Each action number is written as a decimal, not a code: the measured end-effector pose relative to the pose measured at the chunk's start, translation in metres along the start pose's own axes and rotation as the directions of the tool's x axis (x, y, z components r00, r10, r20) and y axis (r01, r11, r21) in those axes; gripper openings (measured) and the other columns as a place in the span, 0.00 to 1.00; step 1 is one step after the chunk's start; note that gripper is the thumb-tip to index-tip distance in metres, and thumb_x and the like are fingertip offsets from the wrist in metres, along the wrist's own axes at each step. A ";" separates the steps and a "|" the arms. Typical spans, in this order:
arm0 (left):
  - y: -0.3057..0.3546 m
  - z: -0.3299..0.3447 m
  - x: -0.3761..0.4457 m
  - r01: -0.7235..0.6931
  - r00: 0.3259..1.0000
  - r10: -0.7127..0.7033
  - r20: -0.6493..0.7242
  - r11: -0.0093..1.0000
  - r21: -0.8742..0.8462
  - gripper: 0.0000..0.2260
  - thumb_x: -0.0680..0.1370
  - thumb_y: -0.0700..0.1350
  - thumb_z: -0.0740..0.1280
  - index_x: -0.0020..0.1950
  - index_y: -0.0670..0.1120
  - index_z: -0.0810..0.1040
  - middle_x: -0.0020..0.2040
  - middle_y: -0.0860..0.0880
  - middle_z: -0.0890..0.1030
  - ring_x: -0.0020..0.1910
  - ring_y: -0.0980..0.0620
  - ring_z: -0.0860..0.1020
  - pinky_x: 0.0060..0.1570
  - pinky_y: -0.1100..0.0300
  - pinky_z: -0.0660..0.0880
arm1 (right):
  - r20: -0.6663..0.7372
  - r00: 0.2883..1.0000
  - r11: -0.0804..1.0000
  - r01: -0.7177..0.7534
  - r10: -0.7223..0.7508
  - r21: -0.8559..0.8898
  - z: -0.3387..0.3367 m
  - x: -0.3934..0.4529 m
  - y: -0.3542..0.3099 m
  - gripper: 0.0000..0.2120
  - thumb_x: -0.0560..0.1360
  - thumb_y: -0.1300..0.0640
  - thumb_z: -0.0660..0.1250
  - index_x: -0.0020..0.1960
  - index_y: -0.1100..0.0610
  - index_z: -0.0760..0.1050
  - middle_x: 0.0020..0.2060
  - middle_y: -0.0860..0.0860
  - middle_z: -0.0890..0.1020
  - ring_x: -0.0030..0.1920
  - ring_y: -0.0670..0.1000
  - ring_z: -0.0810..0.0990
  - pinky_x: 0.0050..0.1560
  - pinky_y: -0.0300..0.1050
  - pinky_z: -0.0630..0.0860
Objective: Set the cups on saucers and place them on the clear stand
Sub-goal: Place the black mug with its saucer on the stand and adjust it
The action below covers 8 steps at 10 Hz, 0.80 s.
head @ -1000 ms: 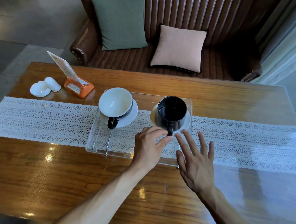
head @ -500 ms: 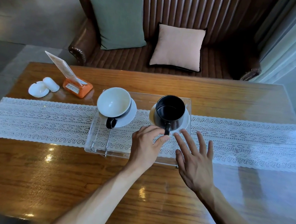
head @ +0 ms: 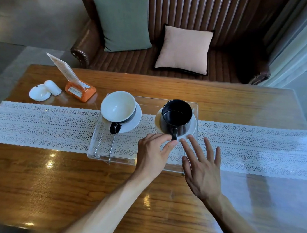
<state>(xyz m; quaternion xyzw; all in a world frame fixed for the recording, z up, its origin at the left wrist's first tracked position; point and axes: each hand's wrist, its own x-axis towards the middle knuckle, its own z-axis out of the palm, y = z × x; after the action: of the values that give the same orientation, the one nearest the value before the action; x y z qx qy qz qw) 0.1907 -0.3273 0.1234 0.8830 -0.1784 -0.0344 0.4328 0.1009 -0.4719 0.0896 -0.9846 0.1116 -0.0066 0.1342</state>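
A clear stand (head: 150, 103) sits on the lace runner at the table's middle. On its left end is a white-lined cup (head: 117, 109) on a white saucer (head: 137, 117), its dark handle facing me. On the right end a black cup (head: 176, 116) stands on another white saucer (head: 192, 126). My left hand (head: 152, 154) pinches the lower end of the black cup's handle between thumb and forefinger. My right hand (head: 202, 166) is flat with fingers spread, its fingertips touching the near rim of that saucer.
An orange menu-card holder (head: 80, 91) and a white dish with a white capsule-shaped piece (head: 40, 94) stand at the far left. The lace runner (head: 45, 124) crosses the wooden table (head: 66, 192). A brown sofa with two cushions (head: 183, 49) is beyond.
Both hands and both cups stay almost where they were. My left thumb and forefinger have closed a little more around the black cup's handle.
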 end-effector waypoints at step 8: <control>-0.001 0.003 0.003 -0.068 0.998 0.065 0.028 0.986 0.151 0.08 0.78 0.54 0.66 0.48 0.52 0.81 0.46 0.56 0.84 0.48 0.52 0.76 0.50 0.51 0.68 | 0.001 1.000 1.000 -0.006 0.006 0.005 -0.002 0.000 -0.001 0.25 0.82 0.46 0.49 0.78 0.43 0.60 0.78 0.43 0.65 0.78 0.61 0.61 0.73 0.71 0.56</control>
<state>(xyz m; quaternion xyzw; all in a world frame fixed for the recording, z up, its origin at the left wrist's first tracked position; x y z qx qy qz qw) 0.1932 -0.3307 0.1211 0.9064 -0.2147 -0.0165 0.3633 0.1006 -0.4714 0.0921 -0.9840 0.1144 -0.0061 0.1365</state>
